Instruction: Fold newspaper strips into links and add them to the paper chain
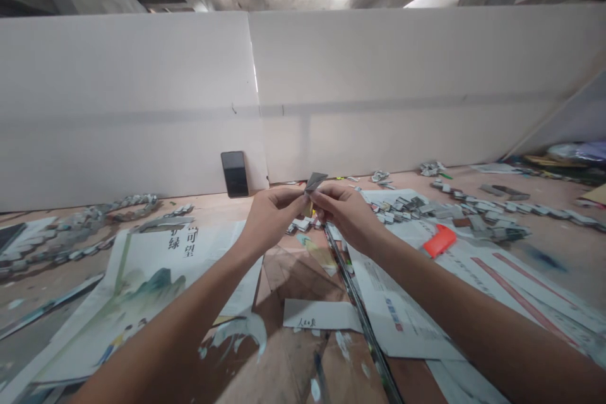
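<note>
Left hand (267, 221) and right hand (353, 218) are pinching a small folded paper (316, 181) above the worktop (288, 274).
The fingers of both hands are pressing on the paper, which is pointing up and right as a flat, dark grey, creased wedge, its lower end hiding behind them. Reddish-brown and smeared with pale paint, the worktop is carrying a thin printed newspaper (156, 252) and a knobbly paper chain (89, 218) on the left. On the right, a second bumpy chain (540, 209) is lying beyond a glossy red plastic piece (439, 240). A white paper strip (322, 314) is lying near; a dark, smooth phone (235, 173) is standing against the flat white panel (402, 76) on the far side.
</note>
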{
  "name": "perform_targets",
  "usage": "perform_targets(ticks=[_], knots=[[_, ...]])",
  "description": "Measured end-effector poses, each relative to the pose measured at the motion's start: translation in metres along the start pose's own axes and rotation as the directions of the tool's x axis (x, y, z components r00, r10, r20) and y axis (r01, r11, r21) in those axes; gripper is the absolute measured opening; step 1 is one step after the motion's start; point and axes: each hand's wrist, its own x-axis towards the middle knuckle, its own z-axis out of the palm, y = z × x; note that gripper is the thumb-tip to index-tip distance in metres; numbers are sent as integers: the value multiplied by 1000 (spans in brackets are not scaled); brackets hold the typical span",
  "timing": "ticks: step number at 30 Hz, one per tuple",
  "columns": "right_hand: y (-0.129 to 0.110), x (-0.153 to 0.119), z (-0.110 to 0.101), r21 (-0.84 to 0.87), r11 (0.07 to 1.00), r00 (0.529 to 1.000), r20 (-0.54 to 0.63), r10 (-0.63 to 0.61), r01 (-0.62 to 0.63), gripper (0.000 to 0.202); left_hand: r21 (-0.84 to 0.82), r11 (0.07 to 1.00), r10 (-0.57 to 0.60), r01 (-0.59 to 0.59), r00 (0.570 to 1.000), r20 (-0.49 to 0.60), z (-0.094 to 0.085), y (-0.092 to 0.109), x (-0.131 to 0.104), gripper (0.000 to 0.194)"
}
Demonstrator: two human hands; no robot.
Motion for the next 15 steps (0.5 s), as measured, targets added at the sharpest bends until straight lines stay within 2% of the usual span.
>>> perform_targets(ticks=[4,8,12,15], knots=[[-2,-1,1,-79,997,1000,-5,-11,10,27,-101,994,-40,42,999,23,-2,-2,3,16],[-3,-6,4,-285,940,982,12,-189,185,21,-342,928,-162,150,987,-5,-4,-6,7,16],[-1,-11,7,-462,810,924,62,-377,361,17,-515,833,-242,204,970,-7,-5,-10,10,16],[0,-11,7,-566,661,837,100,-538,492,14,-612,730,-343,306,937,59,-5,-10,10,14]])
